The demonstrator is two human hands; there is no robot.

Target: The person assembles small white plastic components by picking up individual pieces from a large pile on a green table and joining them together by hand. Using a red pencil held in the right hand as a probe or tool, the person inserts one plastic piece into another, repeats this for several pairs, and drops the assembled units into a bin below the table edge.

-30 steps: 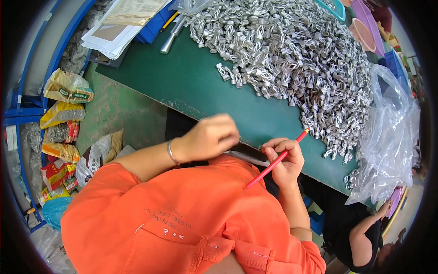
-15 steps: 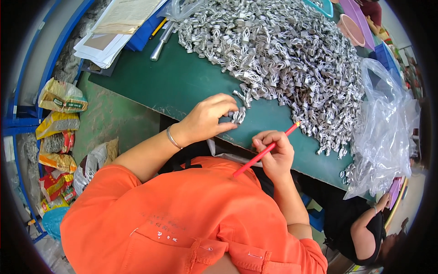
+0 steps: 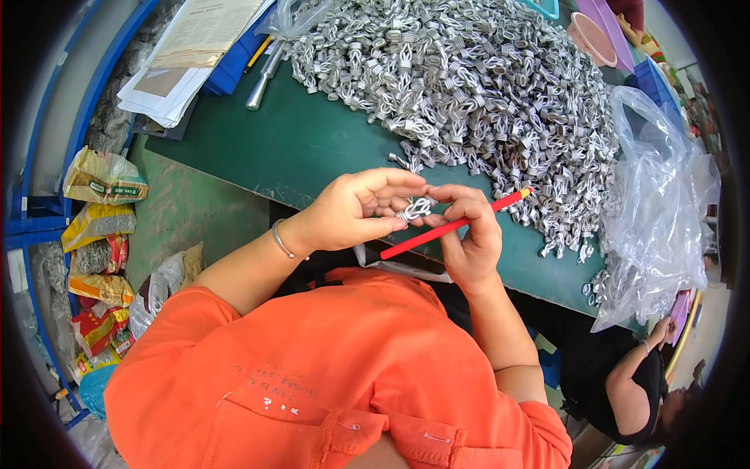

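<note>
Biggest thing here is the green surface (image 3: 234, 148), running at a slant across the view. The orange shirt (image 3: 336, 352) takes up most of the bottom. Then there's a huge heap (image 3: 469, 94) of silver looped metal bits on the far half of the surface. A crumpled clear bag (image 3: 656, 211) sits by its right side, with a co-worker (image 3: 629, 395) in black below that. Papers (image 3: 195, 39) are stacked top left, over a blue bin (image 3: 233, 69), with a metal rod (image 3: 267, 76) just beside it.

Hands are up close together over the near edge of the surface. Left hand (image 3: 344, 207) is curled, thumb and fingers pinching one metal link (image 3: 417, 209). Right hand (image 3: 473, 238) has a red pen (image 3: 418, 241) gripped slantwise, fingertips right by the link's other end; can't tell if they're pinching it too. So the link's between the hands, pretty much above the pen's lower half.
</note>
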